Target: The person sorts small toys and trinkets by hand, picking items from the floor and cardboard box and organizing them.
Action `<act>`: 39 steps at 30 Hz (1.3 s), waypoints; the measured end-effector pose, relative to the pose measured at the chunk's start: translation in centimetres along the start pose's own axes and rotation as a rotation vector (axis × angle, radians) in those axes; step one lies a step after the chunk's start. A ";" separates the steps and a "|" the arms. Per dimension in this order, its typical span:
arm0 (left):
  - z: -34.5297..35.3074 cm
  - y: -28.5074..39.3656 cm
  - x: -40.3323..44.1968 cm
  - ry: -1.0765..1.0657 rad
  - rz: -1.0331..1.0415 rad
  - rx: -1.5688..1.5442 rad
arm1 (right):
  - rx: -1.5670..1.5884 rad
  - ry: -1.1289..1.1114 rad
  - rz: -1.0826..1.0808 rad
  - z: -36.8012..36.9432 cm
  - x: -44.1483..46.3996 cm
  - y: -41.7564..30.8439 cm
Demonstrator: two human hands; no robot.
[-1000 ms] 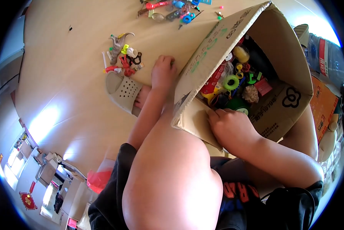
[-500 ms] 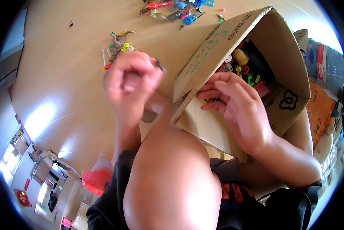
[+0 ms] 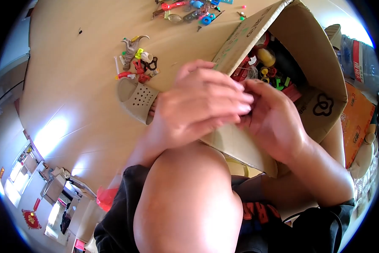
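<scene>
My left hand (image 3: 202,103) is slightly blurred, its fingers bent together and their tips meeting my right hand at the near side of the cardboard box (image 3: 236,145). My right hand (image 3: 276,118) curls in front of the opening, thumb and fingers drawn together. Whatever lies between the two hands is hidden by the fingers. Behind them the tilted box holds a jumble of small toys and parts, among them a yellow rounded piece (image 3: 266,57), green bits (image 3: 279,85) and a red block (image 3: 291,92).
A toy dinosaur (image 3: 132,50) lies among small coloured pieces on the floor. Another toy pile (image 3: 198,12) is farther off. A beige clog (image 3: 141,100) is on my foot. To the right stand a large plastic bottle (image 3: 358,63) and an orange carton (image 3: 356,122).
My left hand has moved right from above the floor, where a small dark thing showed at its fingers, to meet my right hand. The clog and more small pieces are now uncovered.
</scene>
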State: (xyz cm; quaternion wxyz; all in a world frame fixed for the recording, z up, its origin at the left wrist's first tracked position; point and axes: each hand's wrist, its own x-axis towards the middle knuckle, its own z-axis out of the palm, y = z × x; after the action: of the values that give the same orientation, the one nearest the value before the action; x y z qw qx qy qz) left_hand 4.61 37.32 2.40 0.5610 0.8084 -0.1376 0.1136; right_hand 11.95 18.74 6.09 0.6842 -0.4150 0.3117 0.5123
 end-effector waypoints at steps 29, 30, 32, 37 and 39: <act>-5.4 -15.1 -11.5 0.483 -0.930 0.512 | -0.418 0.172 -0.114 -0.1 1.8 3.1; -5.2 -13.9 -10.8 0.587 -0.857 0.336 | -0.455 0.193 -0.148 0.0 1.6 3.0; -4.7 -12.4 -10.3 0.711 -0.495 0.155 | -0.482 0.204 -0.216 0.0 1.4 2.9; -4.6 -3.7 -6.0 0.541 0.077 0.232 | -0.379 0.028 -0.317 1.4 -0.1 2.2; -4.6 -2.5 -4.9 0.447 0.267 0.226 | -0.414 -0.052 -0.326 2.2 -0.8 2.1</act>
State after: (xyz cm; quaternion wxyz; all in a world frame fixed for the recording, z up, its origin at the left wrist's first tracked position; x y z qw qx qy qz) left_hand 0.75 42.95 0.14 0.4636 0.7955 -0.1021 0.3767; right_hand 9.70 20.56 7.26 0.6660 -0.5775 0.1115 0.4588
